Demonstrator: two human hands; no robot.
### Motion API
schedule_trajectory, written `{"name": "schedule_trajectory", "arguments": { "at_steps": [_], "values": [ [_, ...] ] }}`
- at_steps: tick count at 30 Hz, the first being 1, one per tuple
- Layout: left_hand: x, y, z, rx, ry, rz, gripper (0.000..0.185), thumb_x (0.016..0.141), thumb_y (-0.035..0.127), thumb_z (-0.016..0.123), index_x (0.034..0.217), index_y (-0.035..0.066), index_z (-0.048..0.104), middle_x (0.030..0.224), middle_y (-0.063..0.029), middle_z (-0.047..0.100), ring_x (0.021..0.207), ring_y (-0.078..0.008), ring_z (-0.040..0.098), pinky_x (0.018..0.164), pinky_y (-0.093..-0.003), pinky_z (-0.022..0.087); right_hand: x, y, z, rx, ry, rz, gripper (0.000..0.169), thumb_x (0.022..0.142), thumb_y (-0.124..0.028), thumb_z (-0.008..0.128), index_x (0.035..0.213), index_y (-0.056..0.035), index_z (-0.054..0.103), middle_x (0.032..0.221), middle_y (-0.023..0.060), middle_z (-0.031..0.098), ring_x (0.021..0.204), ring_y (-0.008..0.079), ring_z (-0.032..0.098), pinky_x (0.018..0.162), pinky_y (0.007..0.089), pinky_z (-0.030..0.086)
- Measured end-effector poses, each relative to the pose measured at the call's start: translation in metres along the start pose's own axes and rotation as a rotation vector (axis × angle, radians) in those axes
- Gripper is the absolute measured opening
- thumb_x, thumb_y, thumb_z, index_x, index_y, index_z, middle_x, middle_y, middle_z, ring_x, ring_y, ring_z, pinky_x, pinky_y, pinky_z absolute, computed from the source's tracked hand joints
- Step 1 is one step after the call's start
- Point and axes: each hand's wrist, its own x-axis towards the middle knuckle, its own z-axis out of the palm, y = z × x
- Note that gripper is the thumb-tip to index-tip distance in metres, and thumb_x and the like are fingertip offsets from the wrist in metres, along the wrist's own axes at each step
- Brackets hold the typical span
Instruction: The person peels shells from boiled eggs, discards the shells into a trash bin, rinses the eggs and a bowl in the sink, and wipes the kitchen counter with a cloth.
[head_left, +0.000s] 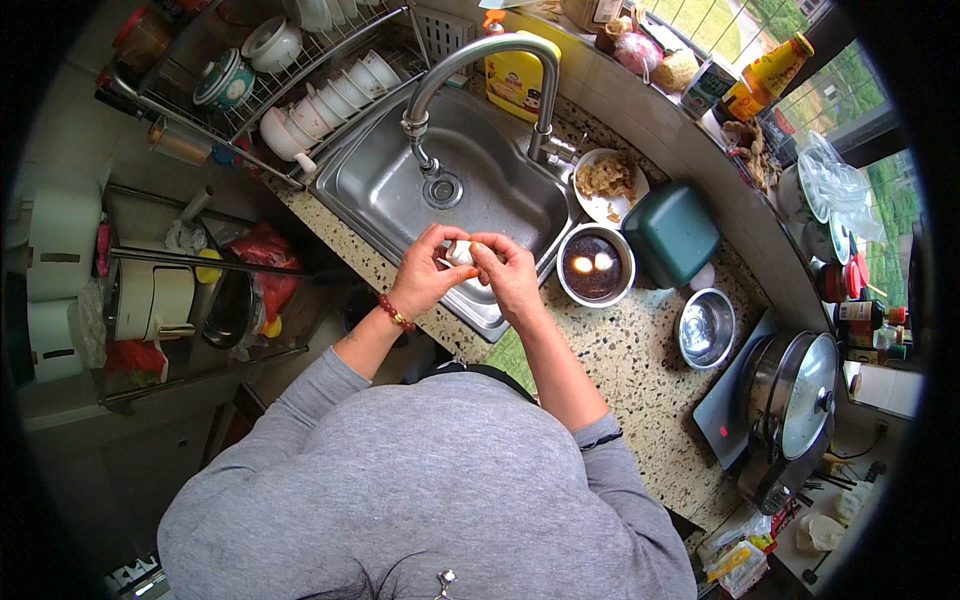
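Over the near rim of the steel sink (495, 191), my left hand (421, 268) and my right hand (513, 276) hold a small white egg (459, 253) between their fingertips. A loose white flap, perhaps shell or membrane, hangs at the egg's lower left side. Fingers cover much of the egg. To the right of my right hand stands a metal bowl (564, 291) of dark liquid, in which two whitish rounded things (592, 262), apparently peeled eggs, show. Behind that bowl, a white plate (589, 204) bears a heap of brownish scraps (606, 178).
A curved faucet (480, 46) arches above the sink. Right of the bowl are a dark green plastic container (671, 232), a small steel bowl (706, 330) and a lidded pot (806, 397). A dish rack (300, 82) with bowls stands at the left. A green cloth (512, 358) lies at the counter's front edge.
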Motion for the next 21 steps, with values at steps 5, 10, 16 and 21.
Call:
{"name": "schedule_trajectory", "arguments": {
  "at_steps": [5, 10, 16, 21],
  "values": [
    [0.000, 0.010, 0.004, -0.167, 0.071, -0.086, 0.036, 0.079, -0.002, 0.076, 0.109, 0.003, 0.057, 0.102, -0.0039, 0.063, 0.084, -0.0108, 0.064, 0.075, -0.0231, 0.055, 0.005, 0.015, -0.006, -0.156, 0.049, -0.084, 0.023, 0.087, -0.018, 0.070, 0.102, -0.0010, 0.069, 0.092, 0.0046, 0.066, 0.079, 0.0105, 0.061, 0.070, 0.0251, 0.050],
    [-0.003, 0.009, 0.006, -0.141, -0.023, 0.018, 0.037, 0.078, -0.007, 0.074, 0.108, 0.003, 0.056, 0.105, -0.0037, 0.057, 0.094, -0.0135, 0.064, 0.079, -0.0252, 0.056, 0.008, 0.013, -0.009, -0.227, 0.046, -0.092, 0.024, 0.083, -0.019, 0.072, 0.099, -0.0009, 0.070, 0.092, 0.0085, 0.067, 0.086, 0.0158, 0.065, 0.079, 0.0292, 0.051],
    [-0.007, 0.009, 0.009, -0.027, -0.003, 0.062, 0.039, 0.074, -0.010, 0.073, 0.106, 0.004, 0.056, 0.106, -0.0032, 0.052, 0.098, -0.0120, 0.059, 0.079, -0.0259, 0.057, 0.008, -0.008, -0.012, -0.504, 0.032, -0.204, 0.017, 0.081, -0.018, 0.072, 0.090, -0.0035, 0.071, 0.085, 0.0096, 0.066, 0.079, 0.0194, 0.066, 0.072, 0.0317, 0.052],
    [-0.005, 0.002, 0.008, -0.043, -0.008, 0.116, 0.039, 0.073, -0.010, 0.074, 0.103, 0.006, 0.055, 0.107, -0.0037, 0.053, 0.098, -0.0121, 0.057, 0.077, -0.0256, 0.057, 0.005, -0.011, -0.009, -0.669, 0.078, -0.468, 0.012, 0.085, -0.012, 0.068, 0.089, -0.0013, 0.070, 0.080, 0.0069, 0.063, 0.070, 0.0137, 0.063, 0.064, 0.0280, 0.051]
  ]
}}
